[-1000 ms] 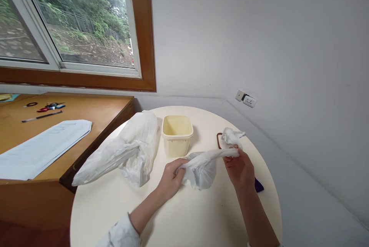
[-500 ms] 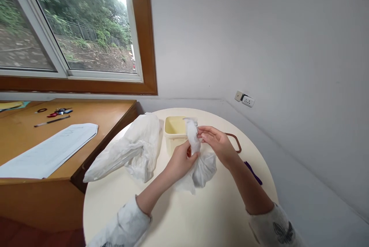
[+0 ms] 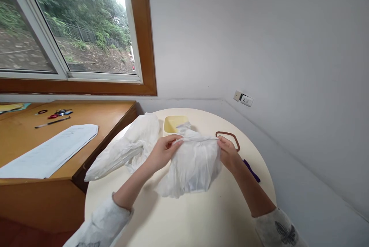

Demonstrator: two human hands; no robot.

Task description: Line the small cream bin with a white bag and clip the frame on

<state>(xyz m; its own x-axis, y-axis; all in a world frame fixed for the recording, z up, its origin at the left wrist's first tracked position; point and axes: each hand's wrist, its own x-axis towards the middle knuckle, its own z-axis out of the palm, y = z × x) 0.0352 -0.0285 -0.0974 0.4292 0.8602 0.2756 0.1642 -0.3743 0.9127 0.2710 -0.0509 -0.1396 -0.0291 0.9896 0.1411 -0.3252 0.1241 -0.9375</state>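
A white plastic bag [image 3: 196, 168] is stretched between the left hand [image 3: 163, 151] and the right hand [image 3: 230, 154], its upper edge pinched by both. It is held over the round table [image 3: 201, 220], short of the far edge.

Tub [image 3: 172, 124] partly hidden behind held bag [image 3: 197, 164]; window [image 3: 83, 27] cropped.

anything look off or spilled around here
On the wall, a dark gap shows between the white socket and the smaller plate beside it, as if the two don't quite meet. No spill shows on the round table; the white bag in both hands looks creased, nothing odd for thin plastic.
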